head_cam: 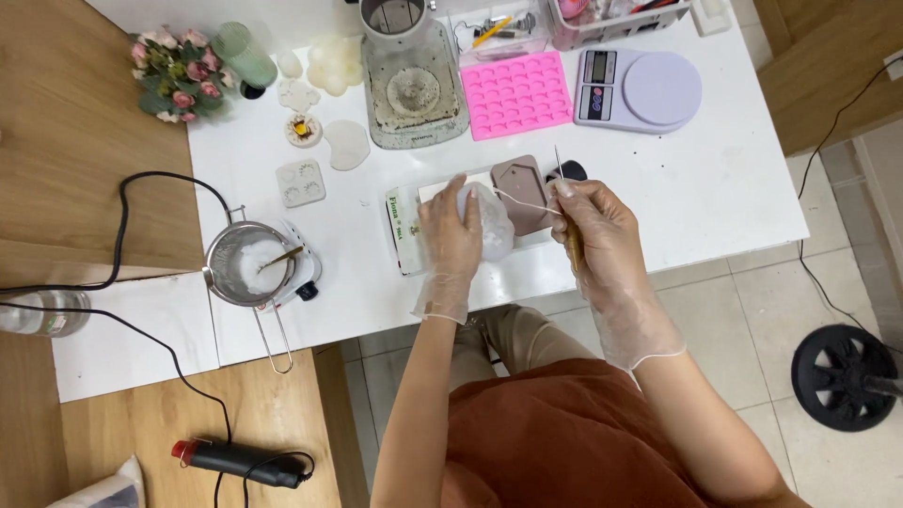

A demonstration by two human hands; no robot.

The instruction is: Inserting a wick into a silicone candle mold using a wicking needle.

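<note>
Bright, even, diffuse light falls from overhead on the white table [715, 198], which reads close to washed out around the kitchen scale [640, 89]. Shadows are soft and short; a faint one lies under the saucepan [249, 263] left of the table's middle. Focus is sharp at the table, and lines bow slightly toward the frame edges.

A pink mould [515, 94] lies beside a kitchen scale [638, 89].
</note>
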